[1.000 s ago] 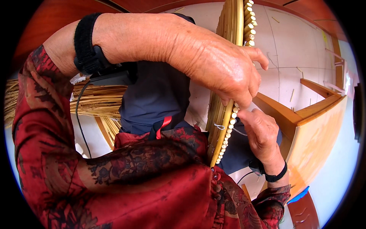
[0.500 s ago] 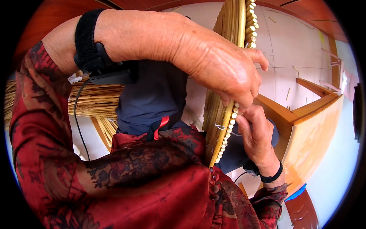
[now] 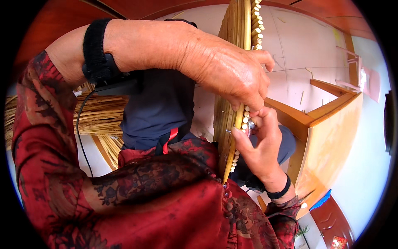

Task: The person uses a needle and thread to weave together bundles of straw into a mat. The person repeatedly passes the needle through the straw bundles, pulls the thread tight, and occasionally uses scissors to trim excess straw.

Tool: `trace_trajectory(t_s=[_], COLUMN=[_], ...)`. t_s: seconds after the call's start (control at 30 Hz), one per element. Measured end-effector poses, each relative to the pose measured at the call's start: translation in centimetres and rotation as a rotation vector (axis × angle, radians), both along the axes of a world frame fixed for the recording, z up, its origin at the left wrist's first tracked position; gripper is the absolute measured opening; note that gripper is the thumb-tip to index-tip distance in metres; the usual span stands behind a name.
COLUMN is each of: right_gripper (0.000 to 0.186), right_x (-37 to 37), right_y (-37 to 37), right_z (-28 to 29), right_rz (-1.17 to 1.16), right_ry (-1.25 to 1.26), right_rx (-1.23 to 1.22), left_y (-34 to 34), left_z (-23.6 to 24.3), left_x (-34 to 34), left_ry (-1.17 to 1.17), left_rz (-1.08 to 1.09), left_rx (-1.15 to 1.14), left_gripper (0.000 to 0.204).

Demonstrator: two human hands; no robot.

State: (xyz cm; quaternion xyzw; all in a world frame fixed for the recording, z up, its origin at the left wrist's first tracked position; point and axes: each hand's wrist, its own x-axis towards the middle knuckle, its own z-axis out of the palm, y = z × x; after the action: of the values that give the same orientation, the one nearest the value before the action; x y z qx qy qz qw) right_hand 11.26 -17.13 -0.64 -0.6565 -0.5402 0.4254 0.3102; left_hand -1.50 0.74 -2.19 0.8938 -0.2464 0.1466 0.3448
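A pale tiled floor [image 3: 298,47] spreads at 1 to 2 o'clock, with a few stalk scraps lying on it. Reddish-brown wood [image 3: 137,9] borders the room at 11 o'clock. At 3 o'clock stands an orange-brown wooden frame [image 3: 331,141] with a pale, smooth face; a blue item [image 3: 321,200] shows at 4. Dry stalk bundles [image 3: 99,112] lie at 9.

The stalk panel [image 3: 232,41] stands on edge between the person's knees, running from 12:30 to 5 o'clock. It is straw-yellow, edged by a smooth rod, with pale, round cut ends in a row alongside and a small wire loop at the rod. The left hand [image 3: 240,76] has its grip closed over this edge, one finger out. The right hand [image 3: 265,139] sets its thumb on the edge, fingers curled by the cut ends; whether its grip pinches anything, I cannot tell.
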Motion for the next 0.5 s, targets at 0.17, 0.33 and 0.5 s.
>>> trace_trajectory(t_s=[0.17,0.33,0.5], right_gripper=[0.039,0.035,0.039], right_x=[-2.1,0.2,3.3], right_y=[0.2,0.0,-2.0], right_z=[0.2,1.5,4.6], right_rz=[-0.117,-0.067,-0.075], right_ry=[-0.209,-0.413,-0.682], right_rx=[0.033,0.117,0.208], left_y=[0.0,0.1,0.0], left_z=[-0.2,0.4,0.6], left_x=[-0.1,2.4,5.0], left_ry=[-0.035,-0.067,-0.052], left_rz=[0.015,0.008,0.047], left_rx=[0.042,0.109,0.217], left_gripper=[0.016,0.016,0.018])
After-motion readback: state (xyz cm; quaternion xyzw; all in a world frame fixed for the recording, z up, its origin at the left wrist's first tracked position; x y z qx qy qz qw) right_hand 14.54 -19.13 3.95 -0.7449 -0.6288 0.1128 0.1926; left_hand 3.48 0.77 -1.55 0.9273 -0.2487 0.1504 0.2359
